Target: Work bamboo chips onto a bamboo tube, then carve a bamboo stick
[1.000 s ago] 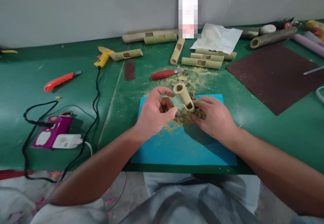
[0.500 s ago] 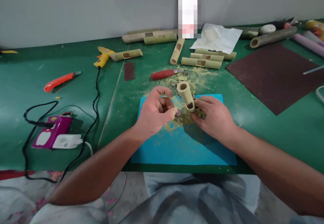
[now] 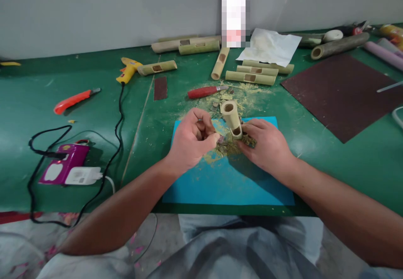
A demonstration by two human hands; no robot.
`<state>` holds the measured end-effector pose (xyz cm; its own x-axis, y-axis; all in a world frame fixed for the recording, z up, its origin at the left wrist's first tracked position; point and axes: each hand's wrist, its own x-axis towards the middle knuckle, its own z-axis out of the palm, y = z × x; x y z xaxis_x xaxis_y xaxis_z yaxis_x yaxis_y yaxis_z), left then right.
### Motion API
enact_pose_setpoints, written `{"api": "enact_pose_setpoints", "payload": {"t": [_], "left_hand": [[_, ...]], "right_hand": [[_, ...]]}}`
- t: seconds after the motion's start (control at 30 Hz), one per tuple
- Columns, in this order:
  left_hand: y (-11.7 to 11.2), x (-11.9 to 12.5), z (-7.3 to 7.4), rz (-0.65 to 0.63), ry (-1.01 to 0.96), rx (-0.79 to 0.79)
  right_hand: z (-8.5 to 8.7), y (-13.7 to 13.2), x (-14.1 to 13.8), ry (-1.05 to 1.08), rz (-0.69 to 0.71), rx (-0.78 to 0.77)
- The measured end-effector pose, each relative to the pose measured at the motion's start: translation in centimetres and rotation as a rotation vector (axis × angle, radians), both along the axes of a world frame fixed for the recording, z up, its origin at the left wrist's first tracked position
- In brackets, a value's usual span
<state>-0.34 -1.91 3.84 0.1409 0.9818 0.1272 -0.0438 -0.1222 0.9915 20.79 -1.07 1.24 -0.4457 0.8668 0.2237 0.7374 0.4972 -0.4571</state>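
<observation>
My right hand (image 3: 266, 146) holds a short bamboo tube (image 3: 232, 117) between thumb and fingers. The tube tilts with its open end up and away from me, and a notch is cut in its wall near the lower end. Just left of it, my left hand (image 3: 193, 138) is closed in a pinch on a small dark piece of sandpaper (image 3: 221, 138), partly covered by the fingertips. Bamboo shavings and dust (image 3: 231, 149) lie under both hands on a blue sheet (image 3: 226, 182).
A red-handled knife (image 3: 203, 92) lies beyond my hands. Notched bamboo tubes (image 3: 250, 78) lie farther back. At left are an orange utility knife (image 3: 74, 101), a yellow glue gun (image 3: 127, 71) and a purple power strip (image 3: 75, 157) with cords. A brown sandpaper sheet (image 3: 343, 98) lies at right.
The fingers of my left hand have curled in closer to the thumb. My right hand and the bamboo tube have barely moved.
</observation>
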Motion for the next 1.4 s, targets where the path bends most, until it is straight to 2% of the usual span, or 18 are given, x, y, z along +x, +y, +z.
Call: {"api": "enact_pose_setpoints", "payload": {"t": [0.23,0.37,0.53,0.73,0.9,1.0,1.2,1.4], "left_hand": [[-0.4,0.0,-0.1,-0.066,0.083,-0.016],[-0.1,-0.1,0.2,-0.05,0.038,-0.058],[0.0,-0.1,0.0,-0.003,0.012,-0.007],[-0.4,-0.1,0.1,-0.033,0.106,0.118],[-0.2,-0.3,0.1,-0.098,0.092,-0.023],[-0.1,-0.3,-0.1,-0.113,0.061,-0.05],[-0.2,-0.2,-0.2,-0.051,0.121,-0.054],[-0.1,-0.4,-0.9,0.171,0.283,0.178]], "right_hand": [[0.1,-0.1,-0.1,-0.024,-0.007,0.015],[0.1,-0.1,-0.1,-0.015,-0.024,0.025],[0.1,-0.1,-0.2,-0.006,-0.022,0.032],[0.3,-0.2,-0.3,-0.043,-0.014,0.049],[0.4,-0.3,-0.2,-0.055,-0.03,0.063],[0.5,-0.3,-0.2,-0.056,-0.045,0.069],[0.4,-0.4,-0.2,-0.03,-0.052,0.072],[0.9,-0.6,-0.1,-0.019,-0.096,0.126]]}}
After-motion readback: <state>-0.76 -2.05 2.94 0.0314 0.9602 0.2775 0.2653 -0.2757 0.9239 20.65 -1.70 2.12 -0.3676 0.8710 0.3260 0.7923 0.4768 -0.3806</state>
